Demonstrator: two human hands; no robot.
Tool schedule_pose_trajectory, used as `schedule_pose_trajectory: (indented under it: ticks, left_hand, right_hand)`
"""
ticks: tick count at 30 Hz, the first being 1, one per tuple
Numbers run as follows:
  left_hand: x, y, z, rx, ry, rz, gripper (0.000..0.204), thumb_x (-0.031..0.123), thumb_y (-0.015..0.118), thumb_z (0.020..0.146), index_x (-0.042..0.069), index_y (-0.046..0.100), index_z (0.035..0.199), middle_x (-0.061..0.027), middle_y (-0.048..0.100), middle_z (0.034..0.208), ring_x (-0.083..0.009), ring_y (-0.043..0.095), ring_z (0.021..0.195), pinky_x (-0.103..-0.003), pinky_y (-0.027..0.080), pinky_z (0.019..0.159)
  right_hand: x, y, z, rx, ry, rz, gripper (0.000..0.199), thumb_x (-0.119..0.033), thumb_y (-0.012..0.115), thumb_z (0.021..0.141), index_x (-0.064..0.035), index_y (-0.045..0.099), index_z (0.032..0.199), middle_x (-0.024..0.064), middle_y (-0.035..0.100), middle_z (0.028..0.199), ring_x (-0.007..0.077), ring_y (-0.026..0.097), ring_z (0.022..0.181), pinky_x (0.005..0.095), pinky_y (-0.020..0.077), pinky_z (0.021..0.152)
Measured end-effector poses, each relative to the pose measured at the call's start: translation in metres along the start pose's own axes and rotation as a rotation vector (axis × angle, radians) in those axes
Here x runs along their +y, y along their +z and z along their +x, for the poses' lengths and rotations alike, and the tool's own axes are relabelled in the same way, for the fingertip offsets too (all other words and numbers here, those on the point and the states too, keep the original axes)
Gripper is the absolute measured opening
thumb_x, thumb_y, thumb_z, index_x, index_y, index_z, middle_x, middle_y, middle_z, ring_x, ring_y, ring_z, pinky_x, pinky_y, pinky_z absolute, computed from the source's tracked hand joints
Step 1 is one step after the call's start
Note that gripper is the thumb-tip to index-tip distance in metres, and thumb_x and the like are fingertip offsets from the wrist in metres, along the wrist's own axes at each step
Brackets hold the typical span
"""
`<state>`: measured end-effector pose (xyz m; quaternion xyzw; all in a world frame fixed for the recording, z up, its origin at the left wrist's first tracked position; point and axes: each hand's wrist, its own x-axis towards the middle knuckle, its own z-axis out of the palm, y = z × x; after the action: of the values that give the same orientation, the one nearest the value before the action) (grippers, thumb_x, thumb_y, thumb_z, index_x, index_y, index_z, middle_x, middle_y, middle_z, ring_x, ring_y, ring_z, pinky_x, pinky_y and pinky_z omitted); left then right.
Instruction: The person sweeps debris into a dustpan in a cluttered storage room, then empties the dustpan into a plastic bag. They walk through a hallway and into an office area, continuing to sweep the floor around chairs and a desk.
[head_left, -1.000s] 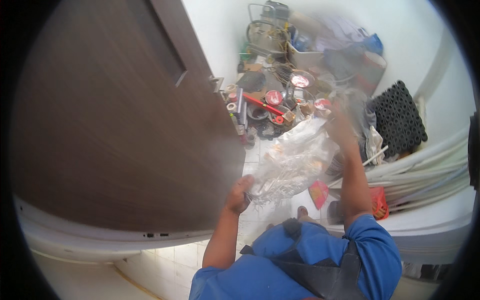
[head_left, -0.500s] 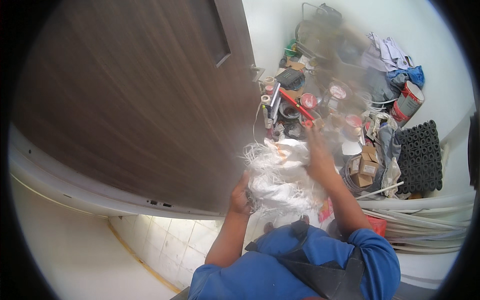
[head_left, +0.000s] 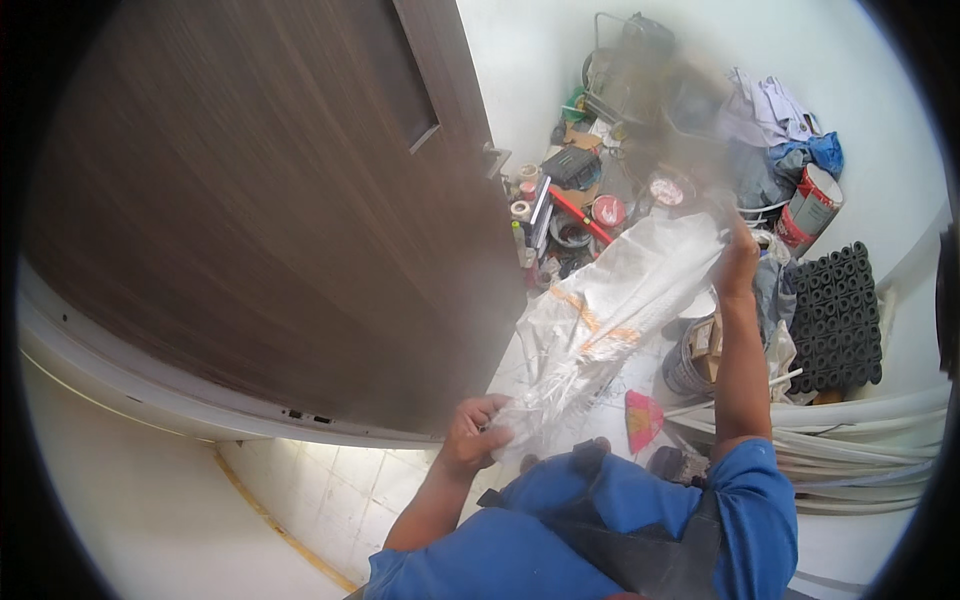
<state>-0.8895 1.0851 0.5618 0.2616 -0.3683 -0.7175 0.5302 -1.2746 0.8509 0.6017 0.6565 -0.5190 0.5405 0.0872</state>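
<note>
Stretched between my hands is a white woven plastic sack (head_left: 625, 290), pulled out long from lower left to upper right, with orange markings on its side. My left hand (head_left: 472, 432) grips the near, bunched end, low and close to my body. Farther out to the right, my right hand (head_left: 738, 258) is closed on the sack's other end; haze blurs its fingers somewhat. The sack hangs over the floor and hides part of the clutter behind it.
A dark wooden door (head_left: 270, 220) stands along the left. Beyond the sack lie a red level (head_left: 580, 215), tubs, a paint can (head_left: 812, 208) and cloths. At the right are a bucket with cardboard boxes (head_left: 704, 345), a black spacer stack (head_left: 838, 315) and long pale strips (head_left: 850, 450).
The crumpled, frayed sack has been drawn out lengthwise. My right hand has moved up and right and now grips an end; my left hand has shifted slightly lower.
</note>
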Motion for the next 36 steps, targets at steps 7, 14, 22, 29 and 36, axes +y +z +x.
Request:
schedule_pose_trajectory:
  ticks: [7,14,22,29,36]
  left_hand:
    - [0.014,0.002,0.024,0.073,0.065,0.522,0.045,0.012,0.079,0.080,-0.007,0.062,0.117,-0.0086,0.068,0.107,-0.0132,0.063,0.096,-0.028,0.049,0.087]
    - [0.019,0.019,0.051,0.584,0.632,1.037,0.096,0.042,0.086,0.070,-0.002,0.040,0.141,-0.0215,0.045,0.138,-0.0312,0.047,0.127,-0.046,0.037,0.106]
    - [0.034,0.069,0.065,0.613,0.792,1.771,0.074,0.038,0.082,0.074,0.004,0.053,0.132,-0.0247,0.047,0.138,-0.0377,0.044,0.130,-0.061,0.025,0.109]
    - [0.027,0.025,0.061,0.814,0.572,1.031,0.019,0.008,0.060,0.093,0.000,0.062,0.110,-0.0108,0.066,0.099,-0.0193,0.062,0.092,-0.028,0.047,0.085]
    - [0.026,0.002,0.049,0.754,0.331,0.223,0.026,0.008,0.051,0.097,-0.002,0.058,0.120,-0.0100,0.064,0.112,-0.0155,0.060,0.102,-0.028,0.047,0.090]
  right_hand:
    - [0.019,0.014,-0.006,-0.171,0.362,0.082,0.045,-0.013,0.077,0.074,-0.0012,0.067,0.116,0.0146,0.072,0.101,0.0217,0.070,0.093,0.0302,0.0517,0.083]
    - [-0.037,0.025,0.013,-0.172,0.305,0.350,0.044,-0.011,0.076,0.074,0.0025,0.067,0.115,0.0177,0.071,0.106,0.0227,0.067,0.099,0.0319,0.0485,0.090]
    - [-0.141,0.048,0.001,-0.478,0.457,0.780,0.050,-0.004,0.072,0.081,0.0016,0.057,0.128,0.0174,0.068,0.115,0.0211,0.064,0.106,0.0303,0.0482,0.093]
    - [-0.176,0.054,-0.023,-0.743,0.096,0.948,0.065,0.007,0.070,0.075,-0.0042,0.051,0.136,0.0197,0.063,0.122,0.0248,0.063,0.113,0.0337,0.0493,0.097]
    - [-0.160,0.064,-0.069,-0.996,0.051,0.052,0.069,-0.012,0.082,0.072,-0.0090,0.053,0.134,0.0192,0.067,0.110,0.0354,0.066,0.096,0.0403,0.0512,0.083]
